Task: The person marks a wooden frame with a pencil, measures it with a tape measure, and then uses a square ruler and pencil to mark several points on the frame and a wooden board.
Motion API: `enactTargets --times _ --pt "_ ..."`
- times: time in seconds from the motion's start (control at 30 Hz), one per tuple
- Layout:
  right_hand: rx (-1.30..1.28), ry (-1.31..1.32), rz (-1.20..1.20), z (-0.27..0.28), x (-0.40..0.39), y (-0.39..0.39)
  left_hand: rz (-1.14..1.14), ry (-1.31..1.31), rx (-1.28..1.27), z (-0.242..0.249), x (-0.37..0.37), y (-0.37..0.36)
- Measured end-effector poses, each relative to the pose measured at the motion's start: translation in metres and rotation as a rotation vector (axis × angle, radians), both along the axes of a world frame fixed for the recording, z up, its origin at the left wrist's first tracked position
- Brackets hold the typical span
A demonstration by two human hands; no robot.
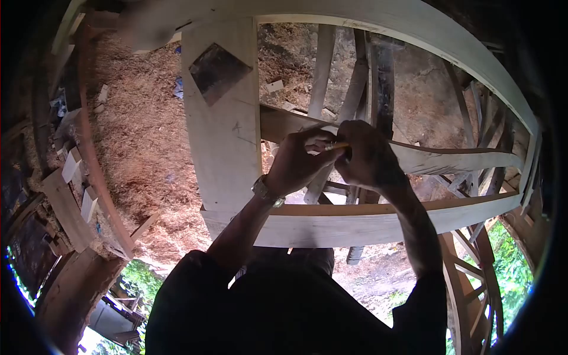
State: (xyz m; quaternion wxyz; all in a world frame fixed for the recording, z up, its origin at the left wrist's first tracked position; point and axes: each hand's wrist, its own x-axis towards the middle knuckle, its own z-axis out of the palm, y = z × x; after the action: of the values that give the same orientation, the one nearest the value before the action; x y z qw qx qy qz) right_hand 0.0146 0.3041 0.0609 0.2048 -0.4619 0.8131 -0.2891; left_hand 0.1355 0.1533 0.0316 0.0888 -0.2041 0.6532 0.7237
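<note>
We've got a pencil [337,145] pinched between both hands over the curved crosspiece [449,160] of a pale wooden frame [355,228]. Our left hand [299,161], watch [266,192] at the wrist, closes its fingers round the pencil; the right hand [370,155] curls shut just beside it, knuckles up. The risk, as we judge it: that crosspiece is narrow and bowed, so a slip could send the tip skidding off line, or snap it. The timber looks planed and smooth, the wide upright board [222,142] carrying a dark diamond inlay [218,72]. Below, the ground [139,142] is thick with fibrous sawdust and offcuts.
</note>
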Motion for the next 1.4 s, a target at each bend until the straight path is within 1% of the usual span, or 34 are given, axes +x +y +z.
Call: enactTargets --times 0.1,0.13,0.23,0.27,0.3,0.33,0.37,0.4,0.43,0.47,0.5,0.57,0.6,0.63,0.67,0.7,0.77,0.87,0.97,1.0,1.1,1.13,1.23,1.27,1.37,1.4 --pt "0.229 0.043 0.080 -0.001 -0.014 -0.008 0.056 0.031 -0.049 0.000 -0.017 0.000" --pt "0.244 0.099 0.114 0.002 -0.018 -0.011 0.078 0.063 0.109 -0.006 -0.020 -0.002" --pt "0.255 -0.014 0.085 0.017 -0.032 -0.019 0.213 0.091 0.198 -0.029 -0.030 -0.005" --pt "0.301 0.031 0.126 0.016 -0.042 -0.015 0.179 0.002 0.190 -0.023 -0.036 -0.020" --pt "0.475 -0.069 0.043 0.021 -0.052 -0.018 0.131 -0.037 0.047 -0.015 -0.042 -0.039" --pt "0.444 0.011 0.062 0.014 -0.069 -0.011 0.167 0.162 0.018 -0.025 -0.044 -0.057" --pt "0.413 0.088 0.081 0.005 -0.090 0.002 0.060 0.237 -0.252 -0.023 -0.050 -0.088" --pt "0.435 0.073 0.024 0.005 -0.110 0.010 0.090 0.252 -0.374 -0.015 -0.054 -0.108" --pt "0.455 0.060 -0.033 0.007 -0.131 0.017 0.066 0.182 -0.511 0.002 -0.060 -0.129" --pt "0.403 0.149 -0.046 0.002 -0.152 0.028 0.037 0.226 -0.721 0.000 -0.068 -0.150" --pt "0.350 0.237 -0.059 -0.004 -0.171 0.037 0.071 0.202 -0.670 -0.003 -0.077 -0.167" --pt "0.405 0.320 -0.068 -0.009 -0.203 0.043 0.009 0.321 -0.735 0.006 -0.095 -0.184" --pt "0.357 0.305 -0.151 -0.013 -0.205 0.043 -0.060 0.312 -0.781 0.002 -0.104 -0.191" --pt "0.353 0.271 -0.131 -0.013 -0.214 0.040 -0.132 0.303 -0.826 -0.004 -0.114 -0.199" --pt "0.267 0.289 -0.092 -0.019 -0.221 0.039 -0.204 0.295 -0.870 -0.007 -0.122 -0.205" --pt "0.181 0.310 -0.054 -0.024 -0.229 0.038 -0.217 0.328 -1.050 -0.008 -0.127 -0.207" --pt "0.266 0.373 -0.056 -0.032 -0.240 0.033 -0.241 0.400 -1.404 -0.012 -0.137 -0.208" --pt "0.353 0.528 -0.070 -0.035 -0.244 0.026 -0.183 0.388 -1.530 -0.022 -0.139 -0.205" --pt "0.392 0.673 -0.118 -0.024 -0.236 0.009 -0.049 0.589 -1.566 -0.035 -0.138 -0.209" --pt "0.400 0.713 -0.140 -0.020 -0.234 0.003 -0.066 0.590 -1.359 -0.034 -0.139 -0.209" --pt "0.440 0.902 -0.130 -0.019 -0.226 -0.006 -0.185 0.603 -1.425 -0.030 -0.136 -0.217" --pt "0.481 0.837 -0.131 -0.010 -0.223 -0.012 -0.205 0.628 -1.440 -0.025 -0.136 -0.216" --pt "0.430 1.043 -0.110 -0.012 -0.226 -0.008 -0.275 0.556 -1.356 -0.027 -0.133 -0.230" --pt "0.499 0.947 -0.123 -0.008 -0.227 -0.015 -0.292 0.557 -1.360 -0.025 -0.134 -0.230" --pt "0.515 0.917 -0.044 -0.004 -0.226 -0.019 -0.304 0.513 -1.288 -0.023 -0.134 -0.228" --pt "0.470 1.006 -0.007 -0.008 -0.226 -0.016 -0.308 0.510 -1.290 -0.023 -0.133 -0.230"
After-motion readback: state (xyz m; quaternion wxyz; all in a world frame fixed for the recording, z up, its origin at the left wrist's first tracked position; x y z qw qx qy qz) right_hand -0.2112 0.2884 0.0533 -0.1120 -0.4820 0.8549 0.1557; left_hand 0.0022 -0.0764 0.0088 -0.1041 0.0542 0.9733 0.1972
